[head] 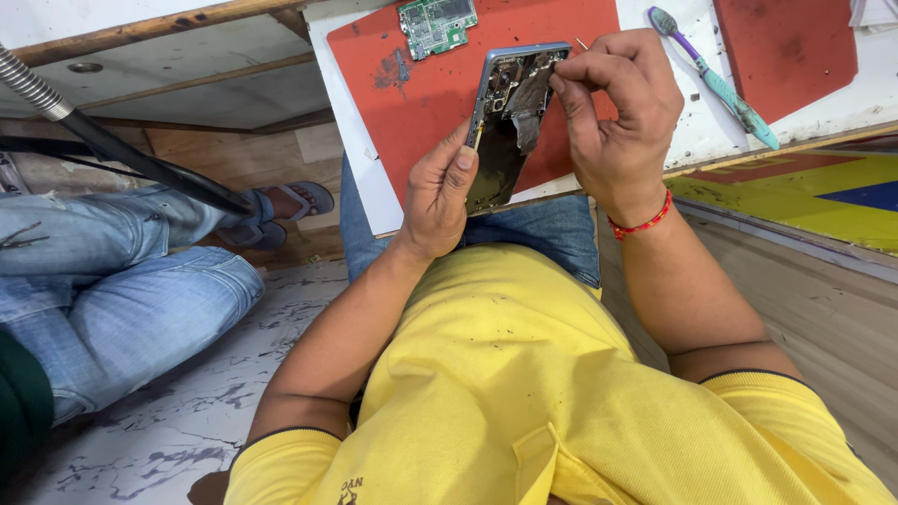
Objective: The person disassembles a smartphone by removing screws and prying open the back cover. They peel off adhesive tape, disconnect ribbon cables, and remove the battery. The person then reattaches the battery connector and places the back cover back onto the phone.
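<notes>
A person's left hand (438, 192) grips an opened phone (510, 122) above the desk (655, 37), while the right hand (617, 112) pinches something too small to make out at its top edge. A green circuit board (437, 23), cut off by the frame, lies on the red mat (421, 103); a toothbrush (716, 79) rests nearby.

Both forearms are reaching forward from the chest, elbows bent and spread wide. The left hand (440, 196) is curling its grip closed, thumb lying flat and pointing up, wrist nearly straight. The right hand (617, 112) is arching over from the other side, wrist cocked, forefinger and thumb pinching tight at their tips, remaining fingers folding loosely.
</notes>
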